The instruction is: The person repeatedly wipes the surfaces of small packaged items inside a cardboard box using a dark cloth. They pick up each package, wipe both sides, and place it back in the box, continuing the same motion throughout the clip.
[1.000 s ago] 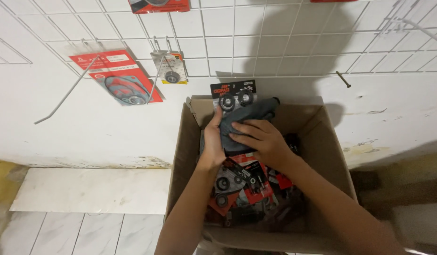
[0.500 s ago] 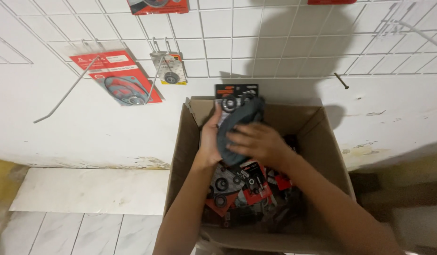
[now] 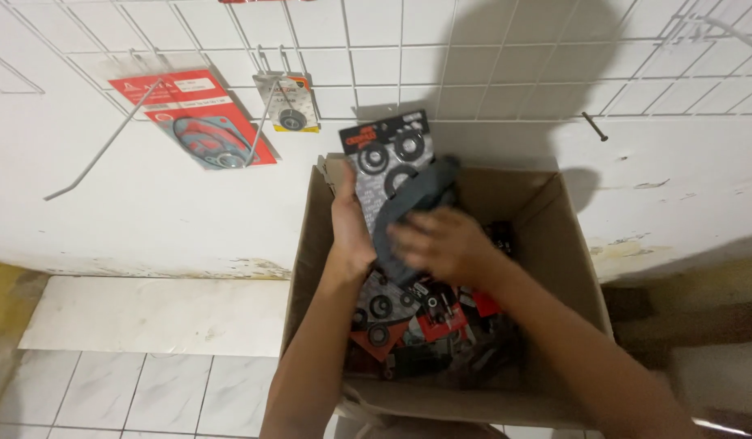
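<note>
Against the white wall (image 3: 108,195) with its wire grid (image 3: 490,57) stood an open cardboard box (image 3: 311,268), heaped with carded parts. Above the box's back edge the left hand (image 3: 349,228) gripped a dark card of black rings (image 3: 388,158), upright, its face outward, perhaps for wiping. The right hand (image 3: 441,244) pressed a grey cloth (image 3: 417,203) against it, fingers curled on the cloth. A red packet (image 3: 197,122) and a small one (image 3: 293,104) hung on hooks; pale floor tiles (image 3: 108,390) lay below.

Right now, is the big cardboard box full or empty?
Partly full: the cardboard box holds a jumble of red and black packets, but its inner walls still show above them.
</note>
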